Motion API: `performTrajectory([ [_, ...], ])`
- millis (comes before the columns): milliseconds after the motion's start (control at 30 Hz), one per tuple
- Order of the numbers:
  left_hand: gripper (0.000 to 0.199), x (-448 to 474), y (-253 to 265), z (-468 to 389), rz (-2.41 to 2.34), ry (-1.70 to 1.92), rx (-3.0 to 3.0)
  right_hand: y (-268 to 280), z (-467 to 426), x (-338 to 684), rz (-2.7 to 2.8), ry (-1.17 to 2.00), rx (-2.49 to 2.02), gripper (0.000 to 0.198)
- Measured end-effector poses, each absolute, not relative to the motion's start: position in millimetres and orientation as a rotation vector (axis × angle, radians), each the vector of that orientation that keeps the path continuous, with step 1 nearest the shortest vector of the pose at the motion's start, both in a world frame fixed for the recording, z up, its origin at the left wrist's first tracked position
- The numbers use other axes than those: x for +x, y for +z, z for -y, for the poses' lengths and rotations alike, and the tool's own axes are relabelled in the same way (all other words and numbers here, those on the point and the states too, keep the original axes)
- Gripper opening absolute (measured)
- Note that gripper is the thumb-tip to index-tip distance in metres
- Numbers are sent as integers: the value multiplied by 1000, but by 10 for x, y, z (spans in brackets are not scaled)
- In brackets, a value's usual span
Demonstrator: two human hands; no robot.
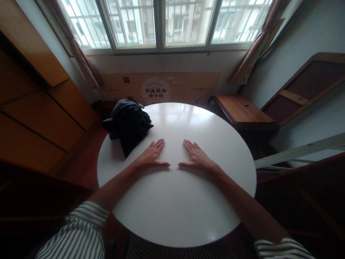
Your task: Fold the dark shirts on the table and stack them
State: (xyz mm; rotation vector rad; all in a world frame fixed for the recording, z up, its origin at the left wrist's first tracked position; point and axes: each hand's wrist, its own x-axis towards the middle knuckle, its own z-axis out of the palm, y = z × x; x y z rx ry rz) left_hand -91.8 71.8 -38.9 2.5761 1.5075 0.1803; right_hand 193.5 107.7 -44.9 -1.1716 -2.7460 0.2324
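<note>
Both of my hands lie palm down on a round white table (175, 212), thumbs pointing inward at each other with a small gap between the tips. My left hand (154, 154) is flat and holds nothing, its thumb spread away from the fingers. Just beyond it to the left, a crumpled heap of black cloth (128, 124) rests at the table's far left edge and hangs a little over the rim; what kind of cloth it is I cannot make out. Also flat and holding nothing is my right hand (197, 156), with its thumb stretched out.
Behind the table stands a long brown panel (188, 86) with printed characters, below a barred window (185, 23). A wooden side table (244, 109) is at the back right, near a leaning framed board (304, 86). Wooden cabinets (40, 118) line the left side.
</note>
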Motion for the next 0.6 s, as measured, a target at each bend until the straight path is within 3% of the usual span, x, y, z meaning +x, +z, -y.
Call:
performTrajectory([
  [233, 122, -929, -384, -723, -1504, 235, 2602, -457, -1085, 1937, 2738, 233, -1177, 117],
  [333, 97, -919, -340, -729, -1502, 466, 2589, -454, -1094, 1938, 2681, 263, -1128, 109],
  [433, 51, -921, -330, -749, -1651, 781, 2477, -432, -1086, 1913, 2437, 395, -1038, 71],
  [500, 51, -940, -342, -764, -1736, 897, 2444, -417, -1068, 1890, 2249, 499, -1008, 46],
  [600, 53, -999, -324, -777, -1795, 1027, 2449, -410, -1038, 1872, 2111, 561, -1027, 37],
])
